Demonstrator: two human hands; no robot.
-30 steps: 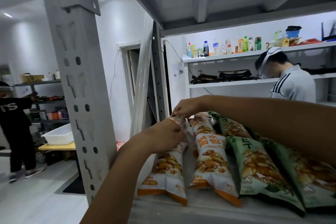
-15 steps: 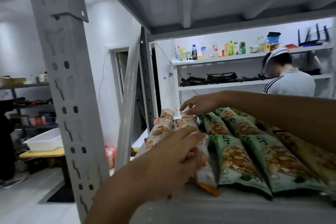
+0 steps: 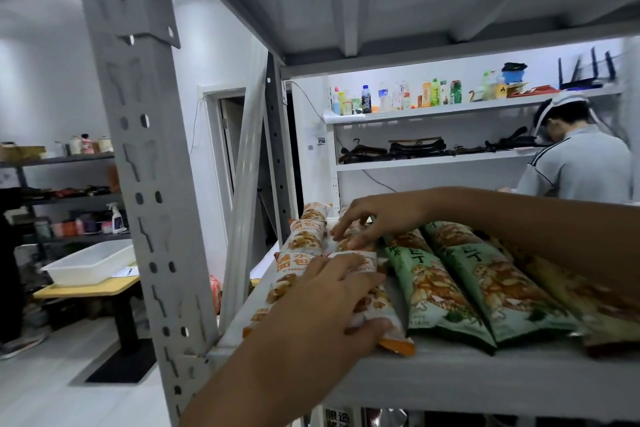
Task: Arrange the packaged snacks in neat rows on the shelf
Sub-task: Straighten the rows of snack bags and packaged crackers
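Shelf [image 3: 450,378]: left hand [image 3: 329,302] now forward, flat on front packets [image 3: 296,263]; right hand [image 3: 375,220] pinching rear packet [image 3: 351,242]

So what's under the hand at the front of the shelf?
The left hand lies on an orange-and-white snack bag; its printed top and orange bottom edge show. The hand covers the bag's middle, and the bag hides the grey shelf beneath it.
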